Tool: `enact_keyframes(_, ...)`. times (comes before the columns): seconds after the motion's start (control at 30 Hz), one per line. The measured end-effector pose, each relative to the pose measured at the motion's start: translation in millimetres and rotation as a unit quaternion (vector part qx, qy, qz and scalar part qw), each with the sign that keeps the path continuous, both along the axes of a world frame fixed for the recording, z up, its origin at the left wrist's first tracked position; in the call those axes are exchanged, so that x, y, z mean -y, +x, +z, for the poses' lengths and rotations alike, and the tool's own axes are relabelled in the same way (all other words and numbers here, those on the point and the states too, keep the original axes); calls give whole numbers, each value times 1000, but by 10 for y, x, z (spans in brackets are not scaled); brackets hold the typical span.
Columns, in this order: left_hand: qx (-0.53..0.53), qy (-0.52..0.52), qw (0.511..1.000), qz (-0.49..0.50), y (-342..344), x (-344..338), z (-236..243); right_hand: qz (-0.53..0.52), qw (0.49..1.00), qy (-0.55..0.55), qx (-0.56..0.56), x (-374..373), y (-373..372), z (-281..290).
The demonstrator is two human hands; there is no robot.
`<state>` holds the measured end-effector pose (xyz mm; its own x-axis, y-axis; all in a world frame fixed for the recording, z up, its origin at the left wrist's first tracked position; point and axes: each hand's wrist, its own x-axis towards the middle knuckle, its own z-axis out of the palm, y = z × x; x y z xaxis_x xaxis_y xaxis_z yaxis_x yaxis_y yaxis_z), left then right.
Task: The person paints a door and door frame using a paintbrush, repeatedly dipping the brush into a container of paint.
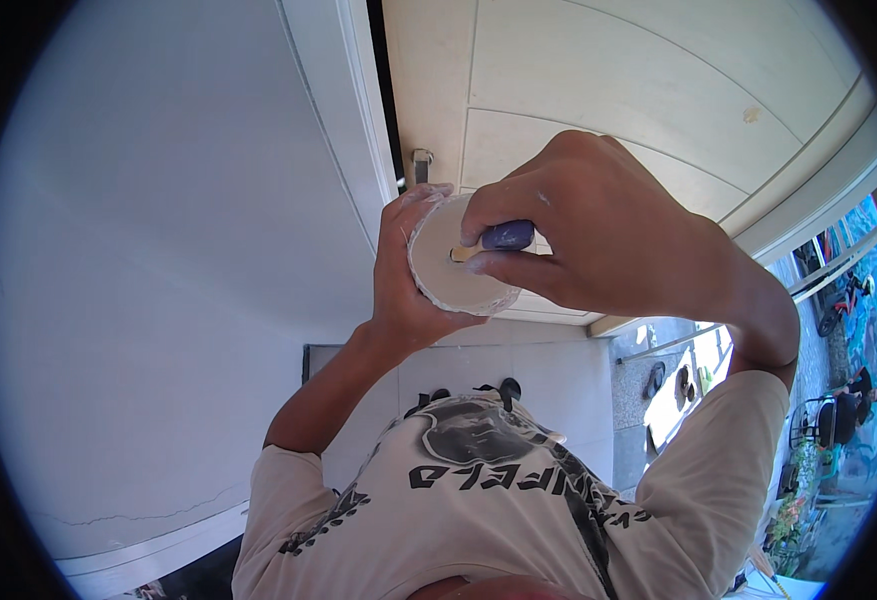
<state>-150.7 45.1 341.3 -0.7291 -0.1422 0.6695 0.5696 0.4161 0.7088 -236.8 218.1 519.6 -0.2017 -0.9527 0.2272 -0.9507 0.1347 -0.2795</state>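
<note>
The left hand (pixel 408 275) is wrapped around the side of a small round container (pixel 455 258) with a clear wall and pale contents, fingers closed on its far edge, holding it at chest height in front of a cream panelled door (pixel 598 90). The right hand (pixel 608 235) is closed around a tool with a blue handle (pixel 507 235), thumb and fingers pinching the handle, with the tool's tip at the surface of the pale contents. A white door frame (pixel 343 110) and a grey-white wall (pixel 158 250) stand to the left, and the person's printed beige shirt (pixel 478 500) fills the lower centre.
</note>
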Motion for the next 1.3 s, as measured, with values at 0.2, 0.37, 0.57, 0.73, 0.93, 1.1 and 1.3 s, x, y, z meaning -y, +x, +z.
enact_keyframes(0.2,-51,-96,994,32,-21,45,16,-14,998,58,-4,12,55,7)
enact_keyframes(0.37,-44,-64,997,18,-26,50,-6,7,998,-44,39,-27,-3,-74)
enact_keyframes(0.57,69,18,997,-14,-27,99,-144,-79,990,-70,96,-157,-2,43)
enact_keyframes(0.73,58,24,998,-19,-107,86,-97,-104,980,-101,138,-174,-34,-63)
enact_keyframes(0.93,65,90,992,-65,-88,-29,-14,-108,986,-70,110,-245,129,-10)
enact_keyframes(1.1,76,120,985,-95,-58,-144,-69,-135,983,-2,123,-314,225,-14)
enact_keyframes(1.3,65,116,986,-102,-68,-166,-130,-137,984,-27,108,-336,233,-47)
